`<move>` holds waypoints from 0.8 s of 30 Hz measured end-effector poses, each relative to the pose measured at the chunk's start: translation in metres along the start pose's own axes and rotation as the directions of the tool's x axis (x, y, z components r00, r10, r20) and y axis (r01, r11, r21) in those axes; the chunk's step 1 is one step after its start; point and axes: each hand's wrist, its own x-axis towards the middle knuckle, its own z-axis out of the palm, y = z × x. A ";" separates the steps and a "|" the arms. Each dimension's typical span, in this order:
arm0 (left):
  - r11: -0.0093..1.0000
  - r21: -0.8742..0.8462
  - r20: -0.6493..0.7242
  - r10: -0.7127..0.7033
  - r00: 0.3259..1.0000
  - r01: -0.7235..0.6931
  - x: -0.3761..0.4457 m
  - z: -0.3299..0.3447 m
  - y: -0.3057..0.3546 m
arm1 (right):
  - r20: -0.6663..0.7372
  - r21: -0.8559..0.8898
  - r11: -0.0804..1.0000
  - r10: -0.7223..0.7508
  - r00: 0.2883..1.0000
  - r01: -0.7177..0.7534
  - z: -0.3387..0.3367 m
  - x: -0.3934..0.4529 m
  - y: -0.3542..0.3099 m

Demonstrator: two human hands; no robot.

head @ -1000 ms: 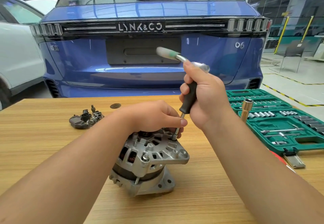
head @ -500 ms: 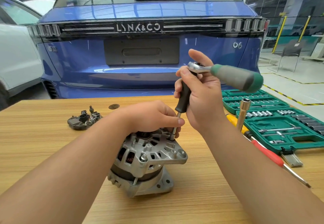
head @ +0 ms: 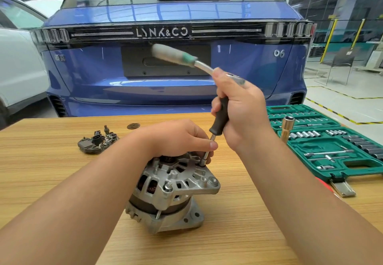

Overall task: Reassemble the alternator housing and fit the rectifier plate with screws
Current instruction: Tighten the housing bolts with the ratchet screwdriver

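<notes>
Head view: our left hand [head: 178, 138] pinches the driver shaft [head: 207, 154] on the heavy, rigid alternator [head: 172, 190] at centre frame, while our right hand [head: 242, 111] grips the handle [head: 219, 117].

Matt cast-metal alternator housing [head: 176, 184] — wood-grain table [head: 51, 177]
</notes>
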 end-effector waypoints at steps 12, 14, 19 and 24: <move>1.000 -0.012 0.000 -0.016 1.000 0.016 -0.002 0.000 0.002 | 0.174 -0.029 0.962 -0.263 0.949 0.272 0.003 -0.007 0.013; 1.000 -0.011 -0.006 -0.020 1.000 0.020 -0.002 0.000 0.002 | 0.237 0.101 0.977 -0.206 0.950 0.186 -0.003 -0.004 0.014; 1.000 -0.016 -0.015 -0.025 1.000 0.025 -0.004 -0.001 0.001 | 0.432 0.317 0.948 -0.147 0.890 0.003 -0.011 -0.002 0.013; 1.000 -0.025 -0.016 -0.018 1.000 0.017 -0.003 -0.001 0.001 | 0.442 0.338 0.936 -0.065 0.895 -0.100 -0.013 0.000 0.012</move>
